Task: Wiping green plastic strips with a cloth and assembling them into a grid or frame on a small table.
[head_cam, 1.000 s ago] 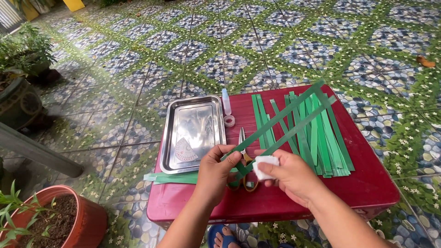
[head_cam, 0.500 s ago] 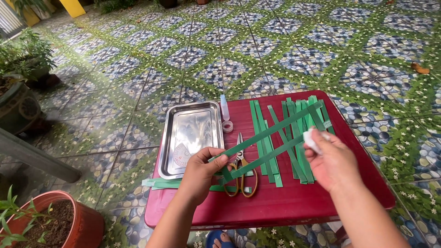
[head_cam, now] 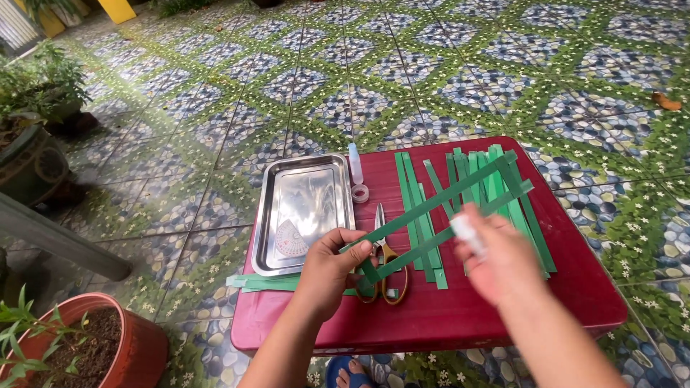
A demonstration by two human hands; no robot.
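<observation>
In the head view, the left hand (head_cam: 332,269) is pinching the near ends of 2 long green strips (head_cam: 438,197), its grip closing tight on them where they meet in a V just above the scissors (head_cam: 384,267); the strips are slanting up and away to the right, over the pile of loose green strips (head_cam: 480,179) lying on the red surface (head_cam: 460,316). The right hand (head_cam: 503,262) is blurring with motion just beside the lower strip, its grip wrapping around a small white object (head_cam: 467,231), too smeared to tell what kind it is. The scissors, with orange-brown handles, are lying flat on the surface, partly hiding behind the left hand's fingers. To the left, a shiny metal tray (head_cam: 305,208) is sitting on the surface with a small protractor-like piece (head_cam: 291,239) showing in its near corner. Just beside the tray's far right corner, a small clear bottle (head_cam: 355,164) is lying next to a little roll of tape (head_cam: 360,193). More green strips (head_cam: 262,282) are poking out flat from under the tray's near edge. Around the surface, a patterned tile floor (head_cam: 431,65) is spreading out, and a terracotta pot (head_cam: 108,345) with soil is standing at the lower left
</observation>
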